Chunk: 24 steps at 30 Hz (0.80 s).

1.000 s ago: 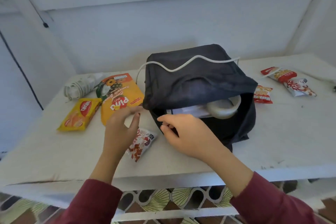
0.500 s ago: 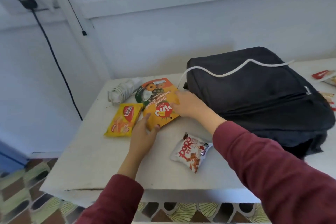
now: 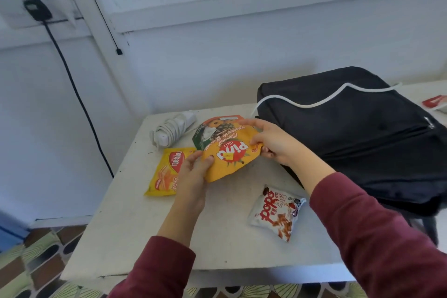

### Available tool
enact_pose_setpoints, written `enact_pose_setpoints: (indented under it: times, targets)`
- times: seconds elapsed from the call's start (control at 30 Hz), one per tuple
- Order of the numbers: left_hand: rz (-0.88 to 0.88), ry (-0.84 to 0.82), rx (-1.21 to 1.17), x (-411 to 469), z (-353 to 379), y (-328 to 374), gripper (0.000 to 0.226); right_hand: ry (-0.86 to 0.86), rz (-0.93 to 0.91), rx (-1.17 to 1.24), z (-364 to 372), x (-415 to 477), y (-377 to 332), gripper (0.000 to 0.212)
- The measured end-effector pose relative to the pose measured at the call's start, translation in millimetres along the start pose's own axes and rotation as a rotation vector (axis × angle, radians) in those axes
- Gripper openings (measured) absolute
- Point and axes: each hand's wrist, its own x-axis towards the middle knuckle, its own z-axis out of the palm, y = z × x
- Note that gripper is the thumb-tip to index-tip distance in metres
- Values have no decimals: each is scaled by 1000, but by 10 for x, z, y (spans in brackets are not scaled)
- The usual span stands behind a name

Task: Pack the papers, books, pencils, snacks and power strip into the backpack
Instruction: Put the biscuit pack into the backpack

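A large orange pineapple biscuit bag (image 3: 226, 152) is lifted off the table, tilted. My left hand (image 3: 193, 176) grips its near left corner, thumb on top. My right hand (image 3: 273, 143) pinches its right edge. The black backpack (image 3: 358, 133) lies on the table to the right, with a white cord (image 3: 314, 101) draped over it. A yellow wafer pack (image 3: 167, 172) lies to the left of the bag. A white snack bag with red letters (image 3: 278, 213) lies near the front. The white power strip with its coiled cable (image 3: 171, 130) lies at the table's back left.
The white table (image 3: 145, 237) ends at a front edge close to me and a left edge beside a wall. A black cable (image 3: 77, 94) hangs down the wall from a plug. A red snack pack (image 3: 435, 101) peeks out at the far right.
Both hands have taken hold of the orange biscuit bag and raised it off the table. The view has swung left, away from the backpack's opening.
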Motion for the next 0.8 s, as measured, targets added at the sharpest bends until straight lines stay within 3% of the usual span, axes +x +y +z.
enact_pose_setpoints:
  times: [0.07, 0.37, 0.5, 0.7, 0.8]
  targets:
    - [-41, -77, -58, -15, 60, 88, 37, -16, -39, 10, -39, -145, -3, 54]
    - [43, -424, 145, -326, 503, 376, 56, 15, -157, 117, -568, -903, -66, 44]
    - [62, -640, 230, -556, 924, 307, 59, 138, -191, 290, -854, -1273, 25, 42]
    - [90, -845, 338, -878, 1514, 88, 42, 356, -179, 400, -1384, -1850, 269, 47]
    - [25, -790, 501, -990, 1778, -86, 13, 410, -151, 468, -1636, -2115, 454, 50]
